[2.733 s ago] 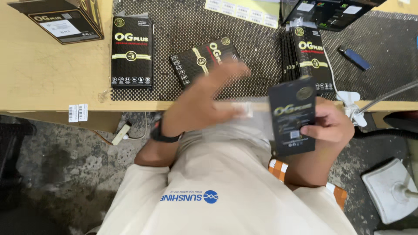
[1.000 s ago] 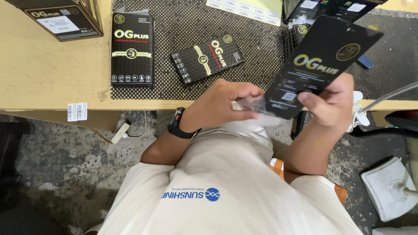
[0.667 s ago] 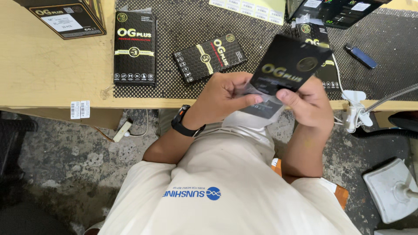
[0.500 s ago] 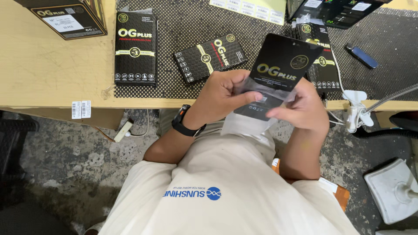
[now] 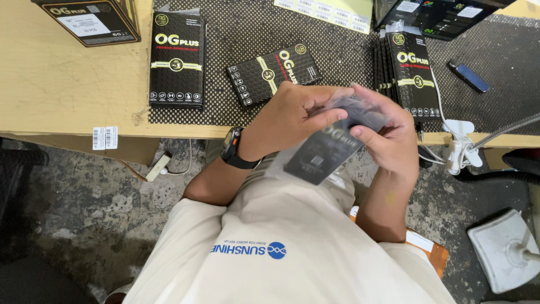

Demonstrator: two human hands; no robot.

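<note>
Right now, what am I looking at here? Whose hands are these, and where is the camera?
There is no machine: the camera sits on a person's head and looks down at their own hands. The left hand and right hand together hold a flat black packet in a clear sleeve, above the lap. On the wooden table lies a dark mesh mat with similar black packets: one upright, one slanted and a stack. A small blue object lies farther right.
</note>
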